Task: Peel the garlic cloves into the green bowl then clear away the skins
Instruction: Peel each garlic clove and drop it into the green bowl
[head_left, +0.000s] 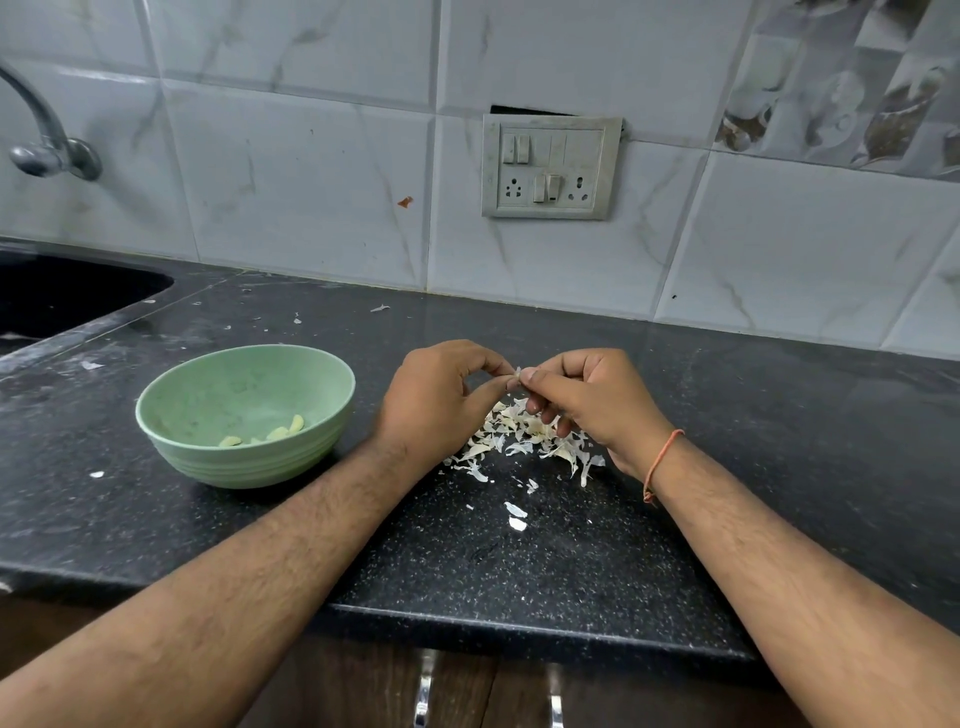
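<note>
A green bowl (244, 415) stands on the black counter, left of my hands, with a few peeled garlic cloves (283, 432) inside. My left hand (434, 400) and my right hand (587, 400) meet above a heap of white garlic skins (524, 439). Between their fingertips both hands pinch a small garlic clove (516, 375), of which only a pale tip shows. Whether any unpeeled cloves lie in the heap I cannot tell.
Loose skin flakes (516, 517) lie nearer the counter's front edge (519, 631) and scattered toward the back wall. A dark sink (62, 296) with a tap (47, 150) sits far left. A switch panel (550, 166) is on the tiled wall.
</note>
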